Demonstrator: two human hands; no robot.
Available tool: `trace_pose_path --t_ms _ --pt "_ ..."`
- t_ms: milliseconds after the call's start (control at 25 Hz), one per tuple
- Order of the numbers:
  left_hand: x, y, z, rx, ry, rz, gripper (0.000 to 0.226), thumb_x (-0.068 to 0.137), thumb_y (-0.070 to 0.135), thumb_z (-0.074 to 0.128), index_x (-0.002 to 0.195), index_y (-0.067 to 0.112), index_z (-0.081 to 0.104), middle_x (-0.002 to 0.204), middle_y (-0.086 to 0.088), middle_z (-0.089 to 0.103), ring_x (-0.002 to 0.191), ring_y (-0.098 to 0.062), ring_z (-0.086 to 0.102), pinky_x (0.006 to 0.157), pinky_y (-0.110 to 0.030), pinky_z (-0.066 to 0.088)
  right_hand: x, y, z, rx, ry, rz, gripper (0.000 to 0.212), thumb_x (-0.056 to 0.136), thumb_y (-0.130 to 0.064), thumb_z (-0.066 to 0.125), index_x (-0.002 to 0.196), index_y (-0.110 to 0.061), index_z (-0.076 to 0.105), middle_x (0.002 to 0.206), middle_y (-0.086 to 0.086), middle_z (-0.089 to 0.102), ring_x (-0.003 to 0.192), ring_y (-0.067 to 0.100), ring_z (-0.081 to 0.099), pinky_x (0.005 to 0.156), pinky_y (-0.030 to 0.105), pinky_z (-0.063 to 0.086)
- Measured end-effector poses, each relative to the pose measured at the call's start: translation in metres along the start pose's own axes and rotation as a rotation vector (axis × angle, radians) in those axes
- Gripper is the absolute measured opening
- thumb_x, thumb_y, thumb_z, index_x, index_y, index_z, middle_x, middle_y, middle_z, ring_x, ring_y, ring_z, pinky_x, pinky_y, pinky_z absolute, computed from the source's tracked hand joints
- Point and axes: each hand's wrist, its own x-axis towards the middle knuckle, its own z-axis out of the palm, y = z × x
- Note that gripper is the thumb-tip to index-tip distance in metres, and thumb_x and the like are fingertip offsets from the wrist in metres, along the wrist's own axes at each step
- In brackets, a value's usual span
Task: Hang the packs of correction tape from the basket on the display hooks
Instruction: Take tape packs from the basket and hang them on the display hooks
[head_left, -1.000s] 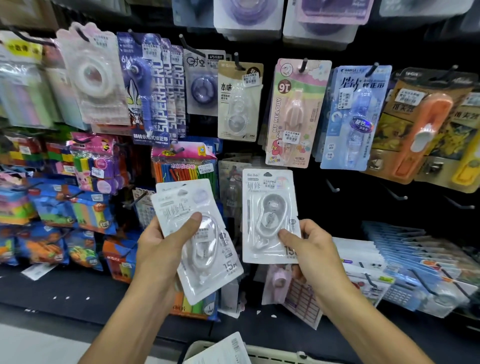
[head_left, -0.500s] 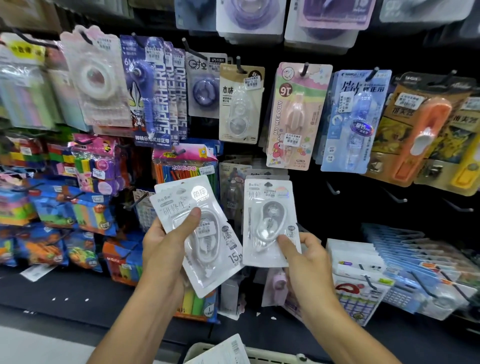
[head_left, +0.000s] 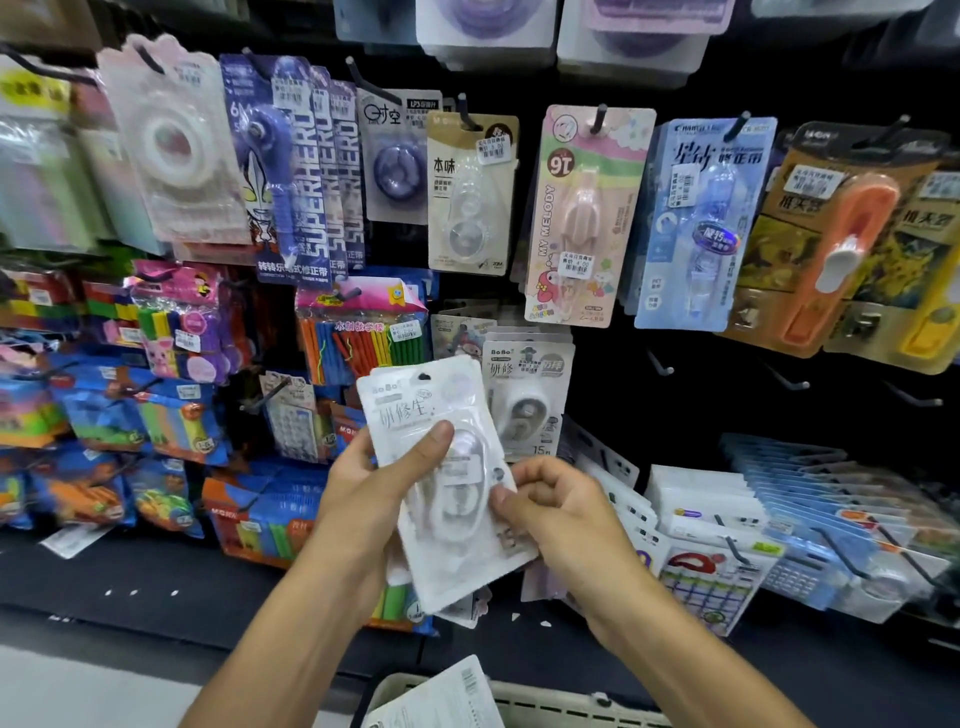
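Holding white pack (head_left: 441, 483) before hooks.
Left hand (head_left: 363, 493) gripping pack, thumb across front; right hand (head_left: 556, 509) pinching its 3 o'clock edge; basket (head_left: 545, 709) at 6 o'clock.

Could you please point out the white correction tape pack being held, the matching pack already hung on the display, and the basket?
White held correction tape pack (head_left: 415, 410), head view, printed upper card.
Matching white hung pack (head_left: 524, 402), head view, clear blister.
Cream plastic basket (head_left: 545, 706), head view, slotted rim.

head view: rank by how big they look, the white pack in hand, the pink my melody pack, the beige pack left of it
1. white pack, though it is nearest the camera, which inflates it
2. pink My Melody pack
3. beige pack, clearly smallest
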Motion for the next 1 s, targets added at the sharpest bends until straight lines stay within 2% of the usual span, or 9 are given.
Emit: trace_pose_path --t_ms 80,160,240,360,440,600,680,840,1000 --pt "-0.001 0.0 0.0 0.008 -0.03 0.0 0.053 0.072 0.03 0.078 0.122 0.016 0.069 0.112 -0.009 0.078 0.1 -0.031 0.076 0.085 -0.046 0.06 0.0 -0.003 -0.005 -0.061 0.083 -0.029 0.01 0.097 -0.02 0.065 0.087 -0.02 0.064 0.075 0.001 0.075 0.062 0.011 0.068 0.048 0.022 0.049" --pt "0.001 0.002 -0.003 0.003 0.015 0.033 0.038 0.084 0.024 0.072 0.122 0.019 0.07 0.113 -0.006 0.078 0.101 -0.028 0.076 0.089 -0.046 0.059 0.0 -0.003 -0.011 -0.087 0.169 -0.056 0.009 0.1 -0.025 0.062 0.093 -0.018 0.06 0.078 0.005 0.076 0.06 0.017 0.066 0.045 0.028 0.048" --pt "0.003 0.004 -0.007 -0.014 0.083 0.055 0.024 0.093 0.016 0.067 0.117 0.019 0.071 0.109 -0.005 0.079 0.093 -0.024 0.078 0.077 -0.041 0.063 0.001 -0.002 -0.02 -0.097 0.259 -0.069 0.011 0.099 -0.029 0.061 0.095 -0.019 0.059 0.076 0.009 0.072 0.059 0.022 0.062 0.048 0.034 0.051" --pt "0.003 0.006 -0.009 -0.018 0.134 0.075 0.018 0.097 0.013 0.063 0.113 0.018 0.072 0.1 -0.003 0.081 0.08 -0.019 0.079 0.055 -0.031 0.061 0.0 0.001 -0.025 -0.125 0.336 -0.089 0.012 0.099 -0.032 0.061 0.095 -0.021 0.059 0.074 0.007 0.071 0.056 0.019 0.06 0.046 0.025 0.049" --pt "0.003 0.008 -0.01 0.008 0.15 0.097 0.018 0.098 0.012 0.063 0.112 0.019 0.071 0.099 -0.001 0.081 0.078 -0.017 0.079 0.053 -0.027 0.059 -0.001 0.008 -0.021 -0.133 0.394 -0.126 0.01 0.097 -0.033 0.061 0.095 -0.023 0.059 0.08 0.012 0.072 0.067 0.028 0.066 0.059 0.032 0.053" --pt "0.002 0.009 -0.012 0.026 0.15 0.109 0.019 0.098 0.013 0.063 0.113 0.021 0.071 0.101 0.001 0.081 0.083 -0.018 0.079 0.059 -0.03 0.062 -0.004 0.022 -0.005 -0.08 0.512 -0.154 0.006 0.098 -0.031 0.061 0.097 -0.028 0.056 0.096 0.013 0.07 0.087 0.041 0.067 0.08 0.06 0.056" --pt "0.003 0.009 -0.012 0.044 0.148 0.117 0.02 0.097 0.014 0.064 0.113 0.024 0.072 0.103 0.004 0.08 0.088 -0.017 0.078 0.063 -0.03 0.062 -0.005 0.02 -0.003 -0.088 0.51 -0.185 0.009 0.099 -0.028 0.06 0.1 -0.035 0.054 0.101 0.009 0.071 0.09 0.034 0.068 0.08 0.058 0.057" --pt "0.004 0.009 -0.012 0.044 0.148 0.126 0.02 0.097 0.013 0.065 0.111 0.025 0.073 0.103 0.004 0.08 0.088 -0.018 0.078 0.061 -0.029 0.062 -0.005 0.015 -0.004 -0.183 0.445 -0.38 0.034 0.101 -0.023 0.056 0.12 -0.051 0.05 0.116 -0.002 0.072 0.103 0.016 0.068 0.085 0.04 0.055" --pt "0.004 0.009 -0.01 0.054 0.142 0.122 0.021 0.098 0.013 0.064 0.113 0.024 0.072 0.106 0.004 0.08 0.093 -0.019 0.078 0.065 -0.032 0.061 0.011 0.01 -0.015 -0.25 0.365 -0.202 0.048 0.102 -0.009 0.053 0.109 -0.055 0.059 0.083 -0.024 0.072 0.067 0.006 0.066 0.07 0.044 0.06"
